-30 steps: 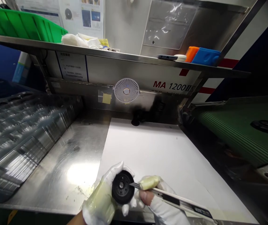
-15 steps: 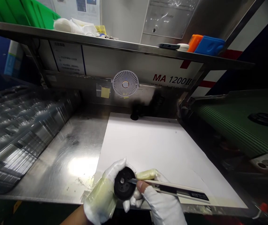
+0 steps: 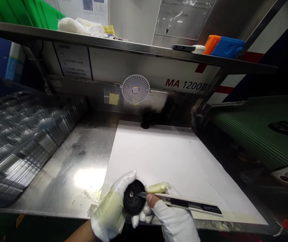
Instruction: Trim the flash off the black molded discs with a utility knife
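The black wheel (image 3: 134, 203) could turn or slip if the grip of our left hand (image 3: 111, 208) gets loose. That grip is closed around the wheel's edge, near the front of the desk (image 3: 75, 161). If we push too hard with the knife (image 3: 196, 205), its blade could skid off the wheel's face and poke our left fingers or scratch the wheel. The grip of our right hand (image 3: 176, 218) is closed on the knife, and the bare thumb (image 3: 152, 200) is right by the blade, so a slip could cut it.

From the left, we see bumpy, clear plastic trays (image 3: 33, 161) in a pile. Next is the desk, shiny metal with scuffs and a bright glare. Our gloves look like white cloth, with yellowish parts that look smooth. The wheel is round, dark and dull, with small holes and a pale spot in the middle. The white sheet (image 3: 159, 151) is flat and smooth. The knife is long and thin, pale and black. Far right, the green belt (image 3: 255, 141) has ridges at its edge and a round black thing (image 3: 286, 128) on top
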Demonstrator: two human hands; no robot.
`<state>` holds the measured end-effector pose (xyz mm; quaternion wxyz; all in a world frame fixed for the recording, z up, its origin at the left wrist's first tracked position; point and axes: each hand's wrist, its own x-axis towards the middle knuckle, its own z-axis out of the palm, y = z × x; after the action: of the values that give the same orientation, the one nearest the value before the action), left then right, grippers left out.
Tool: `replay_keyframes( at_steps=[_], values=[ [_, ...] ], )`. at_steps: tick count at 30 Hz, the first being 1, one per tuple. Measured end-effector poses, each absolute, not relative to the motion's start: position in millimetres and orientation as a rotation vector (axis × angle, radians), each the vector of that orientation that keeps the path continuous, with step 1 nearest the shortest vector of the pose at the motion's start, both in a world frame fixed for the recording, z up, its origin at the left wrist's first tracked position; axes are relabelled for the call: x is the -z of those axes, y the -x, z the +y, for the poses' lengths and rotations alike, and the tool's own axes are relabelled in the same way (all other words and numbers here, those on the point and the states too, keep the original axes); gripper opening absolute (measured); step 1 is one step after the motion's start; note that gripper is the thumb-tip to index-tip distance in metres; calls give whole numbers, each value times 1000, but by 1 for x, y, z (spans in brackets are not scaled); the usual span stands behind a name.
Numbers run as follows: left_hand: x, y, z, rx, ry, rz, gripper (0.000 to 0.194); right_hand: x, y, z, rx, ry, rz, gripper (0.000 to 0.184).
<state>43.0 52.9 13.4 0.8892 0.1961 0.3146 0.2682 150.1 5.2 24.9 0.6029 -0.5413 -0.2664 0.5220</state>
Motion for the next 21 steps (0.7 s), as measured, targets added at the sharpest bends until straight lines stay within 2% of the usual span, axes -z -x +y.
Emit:
replay_keyframes(
  at_steps=[13, 21],
  values=[
    [-9, -44, 57, -525, -410, 591, 69, -17, -155, 4, -1317, 1301, -610, 35],
    [0, -45, 55, -540, -403, 561, 68, -16, -157, 7, -1430, 1211, -624, 28]
  ],
)
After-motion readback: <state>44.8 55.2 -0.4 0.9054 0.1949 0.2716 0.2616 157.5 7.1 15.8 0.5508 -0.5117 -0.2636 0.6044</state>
